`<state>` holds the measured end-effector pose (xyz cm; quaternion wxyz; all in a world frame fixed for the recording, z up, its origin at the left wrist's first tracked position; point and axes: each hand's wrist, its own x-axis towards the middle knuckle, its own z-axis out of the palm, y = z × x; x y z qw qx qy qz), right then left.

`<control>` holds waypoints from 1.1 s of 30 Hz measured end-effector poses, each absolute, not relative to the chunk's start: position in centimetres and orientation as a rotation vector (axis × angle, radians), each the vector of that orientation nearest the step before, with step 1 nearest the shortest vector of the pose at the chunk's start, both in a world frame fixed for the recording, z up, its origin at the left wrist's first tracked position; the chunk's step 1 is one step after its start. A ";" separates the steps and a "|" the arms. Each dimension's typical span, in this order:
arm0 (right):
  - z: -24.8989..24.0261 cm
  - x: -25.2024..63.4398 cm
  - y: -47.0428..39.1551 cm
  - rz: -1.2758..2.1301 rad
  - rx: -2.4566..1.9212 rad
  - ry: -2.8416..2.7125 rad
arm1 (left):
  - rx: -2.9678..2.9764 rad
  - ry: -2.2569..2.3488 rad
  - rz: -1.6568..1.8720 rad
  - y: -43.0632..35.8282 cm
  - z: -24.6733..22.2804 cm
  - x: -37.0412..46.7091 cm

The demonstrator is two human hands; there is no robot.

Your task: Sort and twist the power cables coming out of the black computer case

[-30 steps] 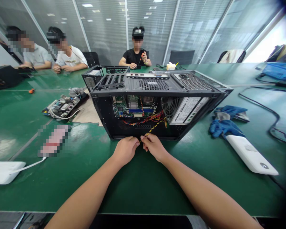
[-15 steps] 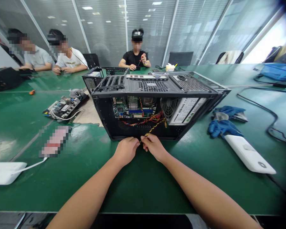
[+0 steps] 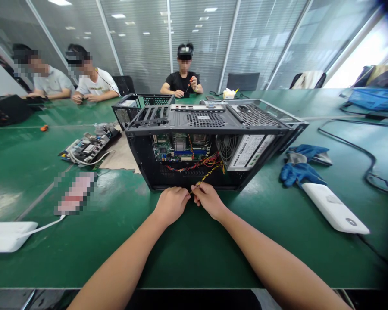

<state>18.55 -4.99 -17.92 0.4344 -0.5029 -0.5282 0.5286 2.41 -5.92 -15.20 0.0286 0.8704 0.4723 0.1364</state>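
Note:
A black computer case (image 3: 197,116) lies before me with its open side facing my hands. Inside are a green motherboard (image 3: 164,150), a labelled power supply (image 3: 250,151) and a bundle of coloured wires (image 3: 194,165). A twisted yellow-and-black cable (image 3: 208,173) runs out from near the power supply to the case's front lower edge. There my right hand (image 3: 208,199) pinches it between thumb and fingers. Close beside, my left hand (image 3: 173,203) is closed on the same cable's end. The fingers hide the tip of the cable.
On the left lie a loose circuit board assembly (image 3: 89,146), a pixelated phone (image 3: 76,193) and a white power bank (image 3: 11,237). Blue gloves (image 3: 300,170), another white power bank (image 3: 336,209) and a black cord (image 3: 370,155) are on the right. Three people sit across the green table (image 3: 187,258).
The view has tilted and shifted very slightly. Both hands keep their pinch on the cable in nearly the same place.

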 end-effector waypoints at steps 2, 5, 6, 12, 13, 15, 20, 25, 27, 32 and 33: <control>-18.0 18.5 -5.0 1.313 -1.261 -1.312 | 2.717 1.474 0.343 -6.0 -14.9 2.6; -18.2 18.5 -4.9 1.285 -1.277 -1.316 | 2.717 1.485 0.233 -6.1 -14.3 2.8; -18.2 18.5 -4.9 1.278 -1.282 -1.315 | 2.708 1.495 0.209 -6.2 -14.1 2.9; -18.3 18.4 -5.0 1.262 -1.253 -1.317 | 2.602 1.582 0.186 -6.3 -12.7 3.1; -18.4 18.4 -5.0 1.256 -1.249 -1.320 | 2.576 1.584 0.191 -6.3 -12.6 3.1; -18.5 18.3 -5.0 1.246 -1.249 -1.323 | 2.513 1.582 0.212 -6.1 -12.6 3.1; -18.7 18.2 -5.0 1.231 -1.236 -1.302 | 2.433 1.549 0.308 -5.9 -13.0 3.1; -19.0 18.1 -4.8 1.213 -1.242 -1.256 | 2.618 1.493 0.392 -5.9 -14.5 3.1; -19.2 18.1 -4.7 1.195 -1.250 -1.246 | 2.680 1.478 0.424 -5.9 -15.3 3.1; -19.3 17.9 -4.5 1.133 -1.270 -1.220 | 2.741 1.459 0.441 -5.8 -16.2 3.1; -19.3 17.8 -4.5 1.123 -1.274 -1.219 | 2.740 1.463 0.443 -5.8 -16.3 3.1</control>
